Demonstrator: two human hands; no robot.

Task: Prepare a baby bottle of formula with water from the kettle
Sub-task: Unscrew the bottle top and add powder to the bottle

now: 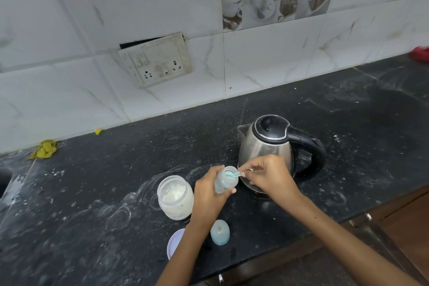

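**At the desk's near edge: powder going into the bottle**

In front of the kettle (267, 148), the left hand (209, 195) wraps its fingers around the body of the small clear baby bottle (226, 180), holding it off the dark desk (116, 181) and tipped toward the right. The right hand (269, 176) pinches the handle of a pale green scoop (232, 173), whose bowl sits at the bottle's open mouth. Just to the left stands the open formula jar (175, 196), partly full of white powder; its lid (174, 242) lies nearer the desk's front edge, and the bottle's cap (220, 232) stands beside it.

The bottle looks like light, thin plastic, so a grip around the middle, as here, should steady it without squeezing. Its narrow mouth leaves little room for the scoop, and powder could spill over the rim. The kettle, steel with a black handle at its right side, will likely be heavy and perhaps hot; the handle is the safe place to take it. Whether the bottle already holds water cannot be told.
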